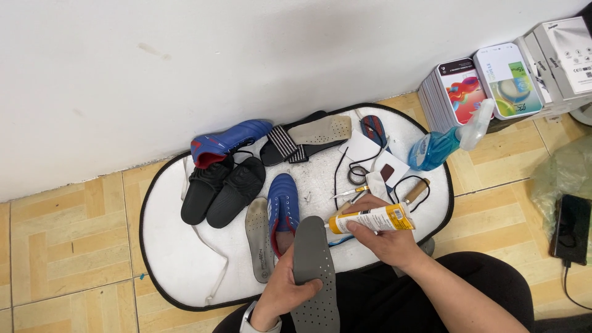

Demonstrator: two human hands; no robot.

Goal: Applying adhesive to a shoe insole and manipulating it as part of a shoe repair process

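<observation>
My left hand (280, 290) grips a grey perforated insole (313, 265) from its left side, holding it over my lap. My right hand (385, 237) holds a glue tube (370, 219) with an orange-and-white label, its nozzle pointing left at the insole's top end. Just beyond the insole lies a blue football shoe (282, 209) with a second grey insole (258, 237) beside it on the white oval mat (179, 259).
Another blue shoe (231, 140), a pair of black slides (222, 191), a striped-strap sandal with an insole (305, 139), cords, paper scraps and a wooden-handled tool (417, 190) lie on the mat. A blue spray bottle (447, 143), stacked boxes (493, 80) and a phone (571, 228) are at right.
</observation>
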